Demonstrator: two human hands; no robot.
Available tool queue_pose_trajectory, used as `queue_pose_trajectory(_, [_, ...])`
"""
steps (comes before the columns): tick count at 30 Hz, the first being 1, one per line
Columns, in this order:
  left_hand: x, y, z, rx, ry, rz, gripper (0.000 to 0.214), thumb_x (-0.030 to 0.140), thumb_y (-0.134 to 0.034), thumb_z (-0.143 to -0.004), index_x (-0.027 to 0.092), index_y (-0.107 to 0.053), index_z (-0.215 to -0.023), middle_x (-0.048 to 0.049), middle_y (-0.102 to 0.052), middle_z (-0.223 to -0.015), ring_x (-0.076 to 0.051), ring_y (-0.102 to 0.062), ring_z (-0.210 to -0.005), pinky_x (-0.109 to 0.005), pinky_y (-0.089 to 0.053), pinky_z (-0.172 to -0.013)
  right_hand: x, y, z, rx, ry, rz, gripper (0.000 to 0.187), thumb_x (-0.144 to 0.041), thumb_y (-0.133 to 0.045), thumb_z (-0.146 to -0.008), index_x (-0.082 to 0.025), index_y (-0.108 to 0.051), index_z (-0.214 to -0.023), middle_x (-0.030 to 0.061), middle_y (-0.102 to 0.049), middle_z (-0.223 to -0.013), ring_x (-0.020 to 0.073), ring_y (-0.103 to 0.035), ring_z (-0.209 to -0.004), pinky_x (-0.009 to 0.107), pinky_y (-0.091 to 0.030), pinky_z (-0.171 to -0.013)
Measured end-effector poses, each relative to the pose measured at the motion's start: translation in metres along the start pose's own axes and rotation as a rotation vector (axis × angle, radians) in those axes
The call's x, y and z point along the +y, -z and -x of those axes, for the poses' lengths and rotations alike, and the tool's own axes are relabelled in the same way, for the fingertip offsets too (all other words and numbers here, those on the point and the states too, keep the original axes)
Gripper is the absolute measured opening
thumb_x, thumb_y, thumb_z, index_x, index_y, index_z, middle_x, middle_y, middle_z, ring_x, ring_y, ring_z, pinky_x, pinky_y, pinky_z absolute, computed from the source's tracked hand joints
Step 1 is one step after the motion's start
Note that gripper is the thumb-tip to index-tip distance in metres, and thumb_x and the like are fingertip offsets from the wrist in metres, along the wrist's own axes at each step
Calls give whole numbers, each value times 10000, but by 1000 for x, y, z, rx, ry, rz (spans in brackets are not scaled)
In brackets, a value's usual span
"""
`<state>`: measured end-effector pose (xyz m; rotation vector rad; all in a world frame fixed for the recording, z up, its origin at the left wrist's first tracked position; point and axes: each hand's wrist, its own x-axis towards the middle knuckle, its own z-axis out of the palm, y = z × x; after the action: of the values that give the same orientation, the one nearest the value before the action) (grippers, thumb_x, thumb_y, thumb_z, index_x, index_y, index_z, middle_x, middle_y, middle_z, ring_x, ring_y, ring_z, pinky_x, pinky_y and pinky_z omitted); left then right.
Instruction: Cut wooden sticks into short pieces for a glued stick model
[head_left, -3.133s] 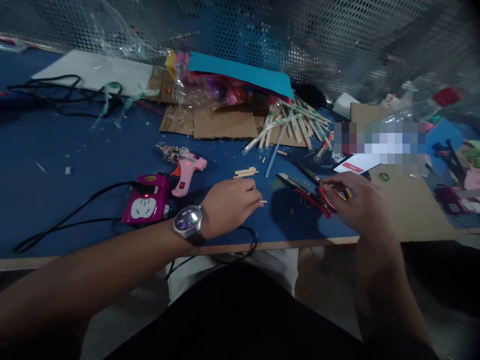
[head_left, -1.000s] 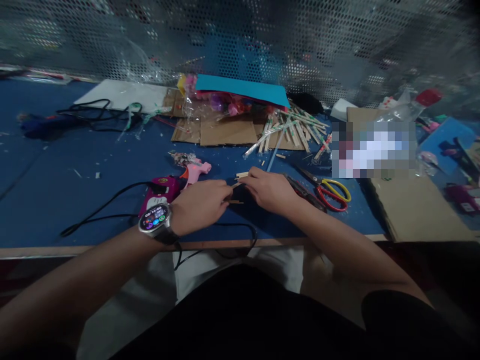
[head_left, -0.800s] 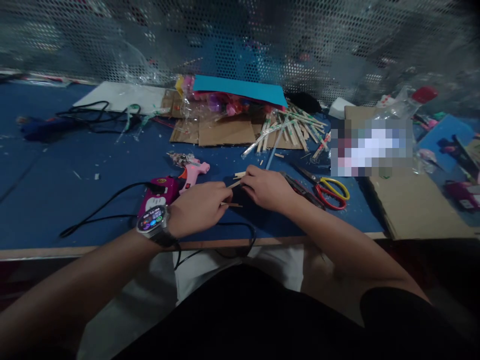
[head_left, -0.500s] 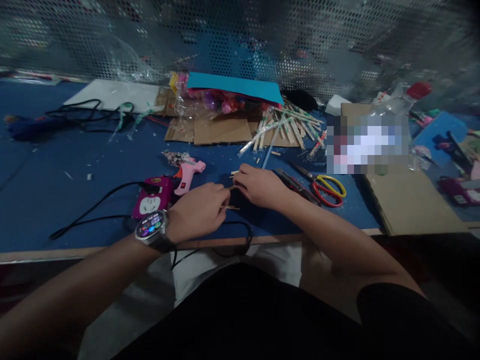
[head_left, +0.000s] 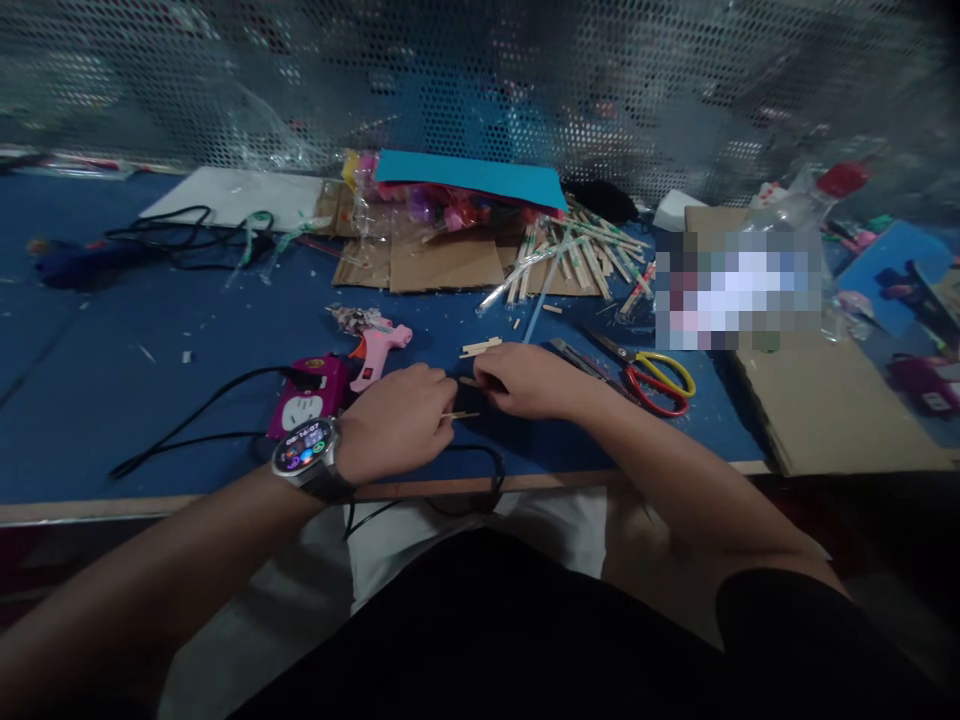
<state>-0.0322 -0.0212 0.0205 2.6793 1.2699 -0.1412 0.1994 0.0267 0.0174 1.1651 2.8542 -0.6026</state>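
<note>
My left hand (head_left: 401,425), with a watch (head_left: 304,447) on the wrist, is closed on thin wooden sticks (head_left: 463,414) whose ends poke out toward the right. Facing it, my right hand (head_left: 529,380) is curled in a pinch at a short wooden stick (head_left: 469,382) that bridges the small gap between the hands. Its fingertips are partly in shadow. Just beyond the right hand, several cut stick pieces (head_left: 480,348) lie on the blue table. A pink glue gun (head_left: 381,355) rests beyond my left hand, close to a purple power socket (head_left: 311,395).
Scissors (head_left: 660,383) and a cutter knife (head_left: 574,355) lie beside my right forearm. Behind are a heap of wooden sticks (head_left: 585,260), cardboard (head_left: 446,262) and a blue sheet (head_left: 472,178). Black cables (head_left: 199,395) run at the left; more cardboard (head_left: 840,410) overhangs the front edge.
My right hand has shifted slightly down and right, uncovering the cut stick pieces beyond it. My left hand stays nearly where it was, still holding the thin sticks.
</note>
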Motion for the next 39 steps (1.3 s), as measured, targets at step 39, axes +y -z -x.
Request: queue_pose_trajectory(39, [-3, -3, -38, 142, 4, -167, 263, 223, -517, -1127, 180, -775, -1145, -145, -742, -1251, -324, -695, -1152, -410, -561, -824, 69, 50, 46, 165, -424, 316, 335, -235, -556, -1040, -153, -778, -1276, 193, -753, -1373, 358, -692, -1259, 448, -524, -1000])
